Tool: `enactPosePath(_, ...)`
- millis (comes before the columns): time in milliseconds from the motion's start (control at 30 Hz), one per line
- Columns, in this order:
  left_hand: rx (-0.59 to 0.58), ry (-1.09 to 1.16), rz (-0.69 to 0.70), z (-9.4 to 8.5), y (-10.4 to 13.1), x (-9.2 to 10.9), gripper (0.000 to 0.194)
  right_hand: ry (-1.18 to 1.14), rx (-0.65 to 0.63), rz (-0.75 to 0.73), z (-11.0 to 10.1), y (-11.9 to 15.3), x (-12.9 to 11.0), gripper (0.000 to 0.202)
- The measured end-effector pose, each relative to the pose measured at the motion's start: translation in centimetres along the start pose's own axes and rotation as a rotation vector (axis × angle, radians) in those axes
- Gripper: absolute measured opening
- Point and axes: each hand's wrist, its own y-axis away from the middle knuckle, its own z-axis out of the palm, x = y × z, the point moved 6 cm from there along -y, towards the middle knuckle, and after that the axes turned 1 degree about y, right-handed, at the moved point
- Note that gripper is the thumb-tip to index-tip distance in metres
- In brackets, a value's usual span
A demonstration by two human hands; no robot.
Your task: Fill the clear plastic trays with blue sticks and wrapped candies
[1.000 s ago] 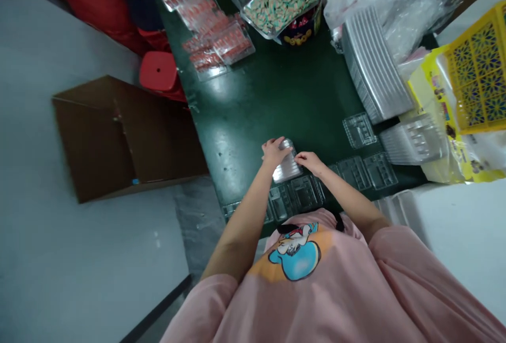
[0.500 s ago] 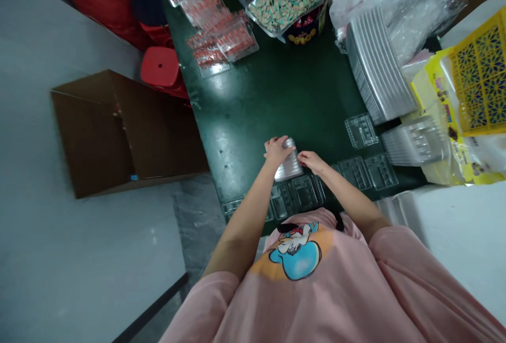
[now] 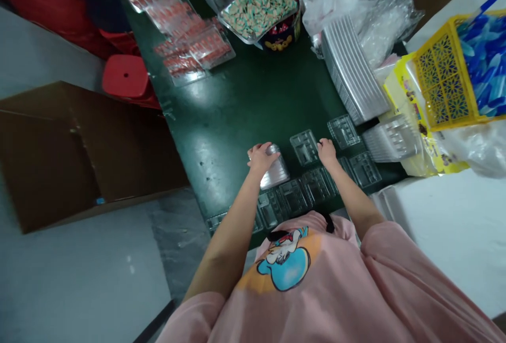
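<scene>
My left hand (image 3: pixel 261 159) is wrapped over a short stack of clear plastic blister trays (image 3: pixel 275 175) on the green table. To its right lies a single clear blister tray (image 3: pixel 303 147), its right edge pinched in the fingers of my right hand (image 3: pixel 327 153). Another single blister tray (image 3: pixel 343 131) rests beyond my right hand. Along the near table edge runs a row of blister trays (image 3: pixel 291 195), partly covered by my forearms.
At the right stand a tall stack of trays (image 3: pixel 351 71), a shorter one (image 3: pixel 391 140) and a yellow basket (image 3: pixel 448 77) of blue pieces. Farther back are a tray of small green-and-beige pieces (image 3: pixel 259 8) and filled packs (image 3: pixel 193 42). A cardboard box (image 3: pixel 118 137) sits left of the table.
My right hand has moved right from the stack, and a single blister tray now lies beside it. My left hand stays on the stack. The view has shifted toward the right.
</scene>
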Motion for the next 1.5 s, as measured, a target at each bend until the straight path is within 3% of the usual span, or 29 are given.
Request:
enactPosePath(67, 0.001, -0.009, 0.001, 0.0, 0.0, 0.1, 0.054, 0.172, 0.025, -0.199, 1.0, 1.6, -1.8, 0.049)
enactPosePath(167, 0.003, -0.025, -0.009, -0.1, 0.0, 0.2, 0.052, 0.424, -0.061, -0.436, 3.6, 3.8, -3.3, 0.060)
enactPosePath(233, -0.001, -0.032, -0.014, -0.1, 0.0, 0.2, 0.052, 0.509, -0.051, -0.445, 3.6, 3.8, -2.8, 0.060)
enactPosePath(400, -0.002, -0.027, -0.007, -0.1, 0.0, 0.2, 0.054, 0.565, 0.046, -0.339, -0.4, 1.8, 0.1, 0.060)
enactPosePath(500, 0.000, -0.023, -0.011, -0.1, 0.0, 0.1, 0.054, 0.554, 0.064, -0.330, -1.8, 2.0, 0.2, 0.059)
enactPosePath(567, -0.006, -0.023, -0.019, 0.0, -0.1, 0.0, 0.053, 0.482, 0.070, -0.361, -1.3, 3.0, -1.2, 0.054)
enactPosePath(633, 0.009, -0.014, -0.030, 0.0, 0.0, 0.2, 0.052, 0.300, -0.004, -0.392, 0.6, 4.1, -3.4, 0.046)
enactPosePath(733, 0.053, 0.004, -0.056, -0.1, -0.1, 0.5, 0.047, -0.107, -0.282, -0.361, 5.2, 5.2, -6.9, 0.028)
enactPosePath(833, 0.071, 0.025, -0.073, -0.2, -0.3, 0.7, 0.044, -0.385, -0.465, -0.208, 8.4, 5.4, -9.1, 0.013)
enactPosePath(967, 0.038, 0.033, -0.044, -0.3, -0.5, 0.5, 0.050, -0.602, -0.600, 0.045, 9.5, 5.0, -9.0, 0.017)
enactPosePath(1100, -0.018, 0.022, -0.001, -0.5, -0.4, 0.3, 0.057, -0.685, -0.658, 0.111, 9.5, 5.2, -8.8, 0.021)
enactPosePath(1200, -0.042, 0.021, 0.000, -0.5, -0.3, 0.4, 0.057, -0.671, -0.637, 0.090, 10.1, 5.5, -8.8, 0.017)
enactPosePath(1333, -0.028, 0.019, 0.005, -0.6, -0.1, 0.7, 0.055, -0.582, -0.451, 0.028, 10.4, 5.1, -7.8, 0.013)
enactPosePath(1500, 0.003, 0.021, 0.013, -0.8, 0.4, 0.7, 0.051, -0.365, -0.191, 0.020, 7.4, 2.7, -3.9, 0.019)
